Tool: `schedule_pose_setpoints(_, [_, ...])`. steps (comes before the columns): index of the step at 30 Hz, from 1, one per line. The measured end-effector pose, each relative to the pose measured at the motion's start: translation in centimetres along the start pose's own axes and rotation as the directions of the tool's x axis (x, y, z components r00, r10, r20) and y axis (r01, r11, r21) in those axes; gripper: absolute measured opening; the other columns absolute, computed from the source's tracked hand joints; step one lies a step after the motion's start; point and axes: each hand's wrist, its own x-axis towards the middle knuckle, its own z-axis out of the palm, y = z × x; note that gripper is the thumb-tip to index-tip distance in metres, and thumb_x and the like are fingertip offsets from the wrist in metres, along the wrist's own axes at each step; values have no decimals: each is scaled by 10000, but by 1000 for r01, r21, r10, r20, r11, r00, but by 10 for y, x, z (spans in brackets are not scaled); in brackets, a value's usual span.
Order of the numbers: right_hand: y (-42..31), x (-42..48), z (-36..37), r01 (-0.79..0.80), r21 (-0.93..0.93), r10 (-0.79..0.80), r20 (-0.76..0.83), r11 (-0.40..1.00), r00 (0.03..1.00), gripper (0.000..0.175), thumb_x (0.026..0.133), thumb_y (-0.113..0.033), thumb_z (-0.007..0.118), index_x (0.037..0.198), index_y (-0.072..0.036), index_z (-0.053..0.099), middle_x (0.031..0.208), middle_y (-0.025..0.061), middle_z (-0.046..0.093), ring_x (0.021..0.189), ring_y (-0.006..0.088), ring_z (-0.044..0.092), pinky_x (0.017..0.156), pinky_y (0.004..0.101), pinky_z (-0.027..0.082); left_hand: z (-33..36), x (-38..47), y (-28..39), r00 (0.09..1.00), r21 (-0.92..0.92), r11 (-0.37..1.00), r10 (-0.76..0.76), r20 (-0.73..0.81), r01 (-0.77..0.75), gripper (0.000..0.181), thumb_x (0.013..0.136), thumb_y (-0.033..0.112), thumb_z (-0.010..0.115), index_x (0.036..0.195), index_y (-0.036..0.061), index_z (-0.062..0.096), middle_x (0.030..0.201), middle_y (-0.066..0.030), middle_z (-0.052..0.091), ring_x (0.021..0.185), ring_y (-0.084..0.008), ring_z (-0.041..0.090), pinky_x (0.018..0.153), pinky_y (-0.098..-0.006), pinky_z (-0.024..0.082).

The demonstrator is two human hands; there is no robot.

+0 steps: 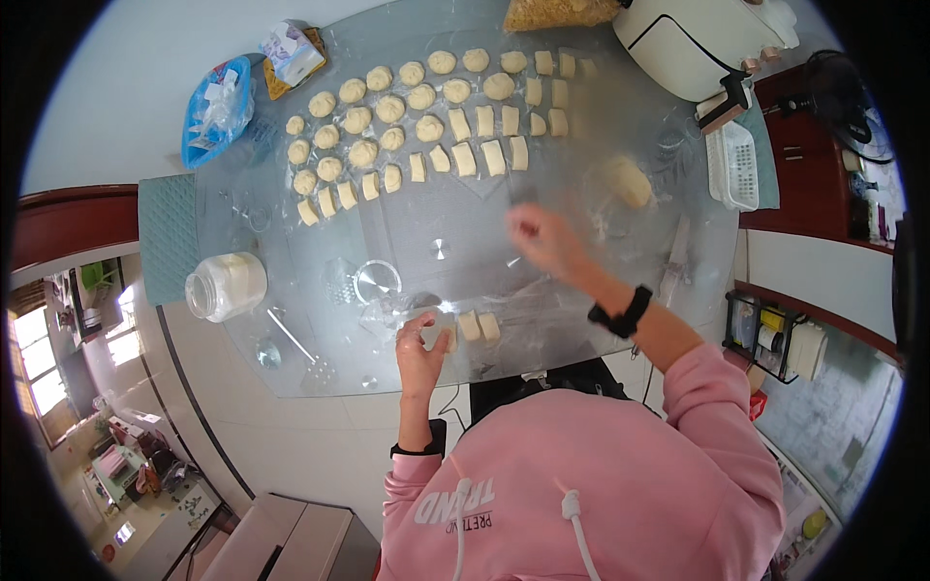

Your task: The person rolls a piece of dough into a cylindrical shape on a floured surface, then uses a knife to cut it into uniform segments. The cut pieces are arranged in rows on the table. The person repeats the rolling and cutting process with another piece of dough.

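My left hand point(420, 352) is at the table's near edge with thumb and fingers apart. A pale cut dough piece point(450, 338) lies right beside its thumb, partly hidden. Two more cut pieces sit just to the right, the nearer one point(469, 326) almost touching the other point(490, 327). Over the middle of the table is my right hand point(541, 236), blurred, its fingers curled; whether they hold anything is unclear. Beyond both hands, rows of round dough balls point(390, 109) and cut dough pieces point(464, 158) cover the far side. A larger dough lump point(629, 181) rests at the right.
The glass table point(305, 272) is dusted with flour. At left are a jar of white powder point(236, 285) and a blue basket point(214, 112) holding plastic bags. A white air fryer point(686, 43) stands at the far right, near a white plastic basket point(732, 167). A tissue pack point(292, 52) lies far left.
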Motion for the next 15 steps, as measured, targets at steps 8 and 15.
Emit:
schedule_pose_setpoints(8, [12, -99, 81, 162, -181, -88, 357, 970, 930, 409, 813, -189, 747, 1165, -30, 611, 1199, 146, 524, 1153, 332, 513, 943, 410, 476, 16, -19, 25, 960, 178, 945, 261, 98, -275, 709, 634, 59, 868, 1291, 107, 606, 1251, -130, 545, 1051, -353, 524, 893, -425, 474])
schedule_pose_setpoints(15, [15, -124, 91, 355, -344, -251, 312, 869, 916, 431, 773, -167, 752, 1152, -57, 579, 1148, 141, 534, 1093, 327, 536, 930, 434, 480, 25, -8, 21, 894, 237, 872, 370, 252, -428, 778, 607, 58, 867, 1324, 139, 577, 1270, -96, 530, 1031, -358, 506, 874, -440, 475])
